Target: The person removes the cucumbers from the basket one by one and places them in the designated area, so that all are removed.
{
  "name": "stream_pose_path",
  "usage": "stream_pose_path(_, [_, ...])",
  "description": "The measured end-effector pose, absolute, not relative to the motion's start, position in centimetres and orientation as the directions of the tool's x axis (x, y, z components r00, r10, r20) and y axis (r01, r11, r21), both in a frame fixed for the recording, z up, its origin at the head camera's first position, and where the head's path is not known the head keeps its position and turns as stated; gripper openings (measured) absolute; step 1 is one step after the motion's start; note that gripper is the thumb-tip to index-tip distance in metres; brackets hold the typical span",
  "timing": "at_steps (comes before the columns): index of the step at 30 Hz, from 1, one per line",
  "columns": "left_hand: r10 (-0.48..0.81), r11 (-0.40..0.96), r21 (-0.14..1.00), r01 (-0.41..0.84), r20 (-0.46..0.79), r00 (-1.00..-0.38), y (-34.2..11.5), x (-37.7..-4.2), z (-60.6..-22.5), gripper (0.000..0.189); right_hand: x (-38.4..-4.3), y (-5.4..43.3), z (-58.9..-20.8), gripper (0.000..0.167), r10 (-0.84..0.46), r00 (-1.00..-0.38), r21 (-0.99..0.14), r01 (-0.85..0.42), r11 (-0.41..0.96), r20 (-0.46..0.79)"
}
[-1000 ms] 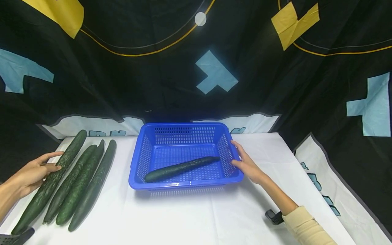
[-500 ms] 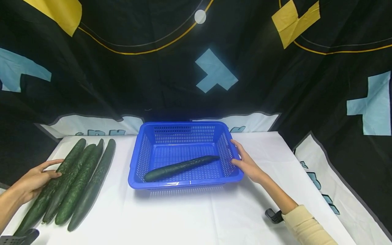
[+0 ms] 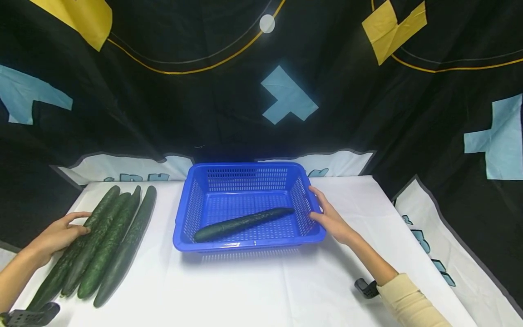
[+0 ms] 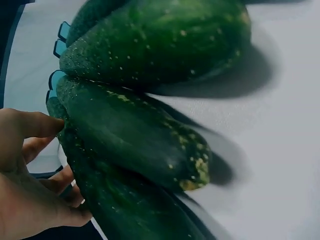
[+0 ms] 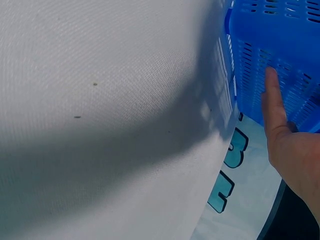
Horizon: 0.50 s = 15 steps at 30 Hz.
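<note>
Head view: left hand (image 3: 57, 236) rests with loosely curled fingers on the leftmost of four cucumbers (image 3: 71, 261) lying in a row at the desk's (image 3: 253, 290) left; nothing is lifted. Right hand (image 3: 332, 219), fingers straight, touches the blue basket's (image 3: 312, 234) right wall. Cucumber: likely firm, moderately heavy, bumpy-skinned; grasp at mid-length for balance.

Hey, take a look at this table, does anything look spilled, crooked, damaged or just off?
Nothing stands out. One cucumber lies diagonally in the blue basket, four more cucumbers lie side by side on the white tablecloth. One cucumber tip looks yellowish and scarred, an ordinary blemish. The left hand rests on the row, the right hand against the basket.
</note>
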State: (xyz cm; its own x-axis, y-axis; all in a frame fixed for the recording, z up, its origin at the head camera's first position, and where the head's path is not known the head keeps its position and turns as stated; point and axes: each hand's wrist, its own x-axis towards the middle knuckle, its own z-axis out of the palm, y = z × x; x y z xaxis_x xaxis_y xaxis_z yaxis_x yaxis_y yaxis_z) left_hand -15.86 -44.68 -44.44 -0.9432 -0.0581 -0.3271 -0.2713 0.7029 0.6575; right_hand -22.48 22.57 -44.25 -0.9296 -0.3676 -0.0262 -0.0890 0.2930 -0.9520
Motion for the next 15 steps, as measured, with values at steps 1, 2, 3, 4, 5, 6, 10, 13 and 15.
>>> stream_pose_path(1, [-0.051,0.712,0.653,-0.258,-0.318,-0.947,-44.8,-15.9,-44.4,0.065,-22.5,22.6,-44.2,0.080,-0.369,-0.929,-0.952,-0.090,0.294,-0.026])
stream_pose_path(2, [-0.045,0.721,0.649,-0.242,-0.305,-0.951,-45.0,-16.0,-44.4,0.065,-22.5,22.5,-44.2,0.080,-0.371,-0.928,-0.951,-0.093,0.296,-0.025])
stream_pose_path(3, [-0.047,0.725,0.652,-0.224,-0.278,-0.960,-45.1,-16.0,-44.5,0.063,-22.5,22.5,-44.2,0.080,-0.372,-0.928,-0.950,-0.093,0.297,-0.026])
stream_pose_path(4, [-0.057,0.728,0.654,-0.207,-0.243,-0.968,-45.1,-16.1,-44.5,0.061,-22.5,22.5,-44.2,0.080,-0.373,-0.927,-0.950,-0.093,0.299,-0.026])
stream_pose_path(5, [-0.053,0.727,0.660,-0.190,-0.222,-0.974,-45.0,-16.2,-44.3,0.063,-22.5,22.5,-44.3,0.080,-0.373,-0.927,-0.950,-0.092,0.300,-0.028])
stream_pose_path(6, [-0.053,0.732,0.660,-0.169,-0.192,-0.980,-44.7,-16.3,-43.9,0.063,-22.6,22.5,-44.3,0.079,-0.372,-0.928,-0.950,-0.090,0.301,-0.030])
stream_pose_path(10, [-0.021,0.765,0.640,-0.078,-0.095,-0.995,-41.3,-17.1,-41.0,0.059,-22.6,22.5,-44.3,0.080,-0.371,-0.928,-0.950,-0.088,0.298,-0.031])
stream_pose_path(13, [0.051,0.775,0.632,0.010,-0.047,-0.998,-37.2,-18.1,-38.3,0.054,-22.6,22.6,-44.3,0.080,-0.366,-0.930,-0.949,-0.088,0.301,-0.030])
stream_pose_path(15, [0.101,0.769,0.636,0.057,-0.032,-0.994,-34.5,-18.7,-37.1,0.052,-22.6,22.6,-44.3,0.080,-0.366,-0.930,-0.950,-0.089,0.301,-0.029])
